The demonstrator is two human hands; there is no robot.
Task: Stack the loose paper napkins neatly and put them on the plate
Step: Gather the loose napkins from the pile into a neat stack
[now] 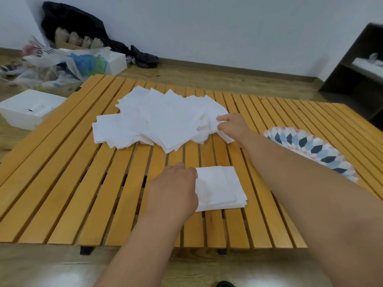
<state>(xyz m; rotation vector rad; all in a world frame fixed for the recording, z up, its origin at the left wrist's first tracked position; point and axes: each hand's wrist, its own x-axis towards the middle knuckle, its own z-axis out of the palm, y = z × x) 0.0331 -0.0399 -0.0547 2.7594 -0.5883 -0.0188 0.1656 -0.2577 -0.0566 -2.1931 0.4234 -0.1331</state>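
Nearest, the left hand (pixel 174 189) lies on the left edge of a small squared stack (pixel 219 189) of napkins on the slatted wooden worktop (pixel 62 183). Its fingers bend down onto the paper, and I cannot tell whether they pinch or only press. Beyond, the right hand (pixel 232 125) pinches one napkin (pixel 225 137) between thumb and fingers at the right edge of the loose pile (pixel 161 119). The patterned plate (pixel 306 146) sits to the right, bare and partly behind the forearm. On the floor farther off are a white box (pixel 27 108) and plastic bags (pixel 62 63) whose lettering is too crumpled to read.
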